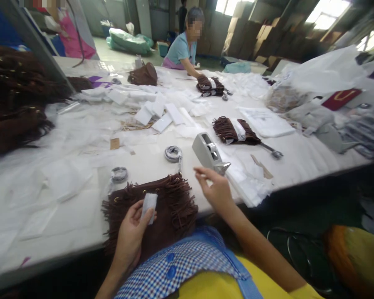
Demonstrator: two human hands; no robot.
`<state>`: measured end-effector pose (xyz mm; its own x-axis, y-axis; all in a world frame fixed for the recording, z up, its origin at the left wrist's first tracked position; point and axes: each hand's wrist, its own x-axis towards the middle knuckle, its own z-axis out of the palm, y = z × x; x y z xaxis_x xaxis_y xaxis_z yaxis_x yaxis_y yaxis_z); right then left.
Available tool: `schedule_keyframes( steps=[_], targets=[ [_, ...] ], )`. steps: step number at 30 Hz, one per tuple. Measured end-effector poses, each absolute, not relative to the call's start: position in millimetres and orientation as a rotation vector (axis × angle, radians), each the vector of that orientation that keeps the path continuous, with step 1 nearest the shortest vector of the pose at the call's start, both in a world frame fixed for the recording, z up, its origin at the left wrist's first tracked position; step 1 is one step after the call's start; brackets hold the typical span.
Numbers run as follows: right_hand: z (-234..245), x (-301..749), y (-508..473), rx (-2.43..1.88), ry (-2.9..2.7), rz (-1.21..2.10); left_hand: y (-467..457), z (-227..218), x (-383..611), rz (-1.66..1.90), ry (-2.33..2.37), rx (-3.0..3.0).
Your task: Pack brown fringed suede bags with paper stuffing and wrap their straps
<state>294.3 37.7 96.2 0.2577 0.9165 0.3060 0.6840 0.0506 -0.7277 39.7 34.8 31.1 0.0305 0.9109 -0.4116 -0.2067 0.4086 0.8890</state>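
Observation:
My left hand [134, 226] pinches a small folded piece of white wrapping [149, 207] between thumb and fingers, over a dark brown fringed bag [160, 228]. That bag lies flat at the table's near edge, with brass eyelets along its top. Two wrapped strap coils, one on the left [119, 174] and one on the right [173, 153], lie beyond it. My right hand [213, 185] is raised just in front of a grey tape dispenser [207, 151], thumb and fingertips drawn together. Whatever may be between those fingertips is too small to make out.
A wrapped fringed bag [227, 129] lies beyond the dispenser, beside white plastic bags [266, 121]. White paper pieces [162, 116] litter the middle. Brown bags [15, 99] are heaped at left. Across the table a person [182, 50] handles another bag. A stool [352, 257] stands at right.

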Motion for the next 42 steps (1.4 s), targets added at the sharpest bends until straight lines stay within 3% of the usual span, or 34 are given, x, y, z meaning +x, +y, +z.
schedule_keyframes(
  steps=[3, 6, 9, 11, 18, 23, 30, 35, 42],
  targets=[
    [94.9, 364.6, 49.0, -1.887, -1.346, -0.090, 35.5, 27.2, 39.6, 0.989, 1.241, 0.757],
    [82.9, 410.4, 63.1, -2.001, -1.236, 0.223, 35.2, 25.2, 39.9, 0.987, 1.246, 0.757],
    [77.1, 422.1, 70.3, -1.826, -0.987, 0.658, 34.1, 24.2, 40.4, 0.997, 1.255, 0.764],
    [81.7, 418.7, 68.2, -1.676, -0.852, 0.746, 33.6, 23.7, 40.6, 1.007, 1.256, 0.770],
    [109.7, 404.3, 29.1, -1.553, -0.671, 0.724, 34.2, 23.4, 40.5, 1.001, 1.269, 0.766],
    [81.7, 404.8, 11.0, -1.534, -0.471, 0.926, 34.4, 21.9, 39.3, 1.000, 1.259, 0.758],
    [45.9, 395.9, 21.4, -1.502, -0.356, 0.814, 31.2, 22.3, 38.6, 1.032, 1.205, 0.795],
    [37.1, 393.0, 25.9, -1.390, -0.222, 0.913, 27.7, 23.9, 36.7, 1.052, 1.114, 0.799],
    [48.5, 352.6, 14.0, -1.687, -0.670, 0.764, 25.2, 23.4, 31.8, 1.029, 1.031, 0.804]
  ],
)
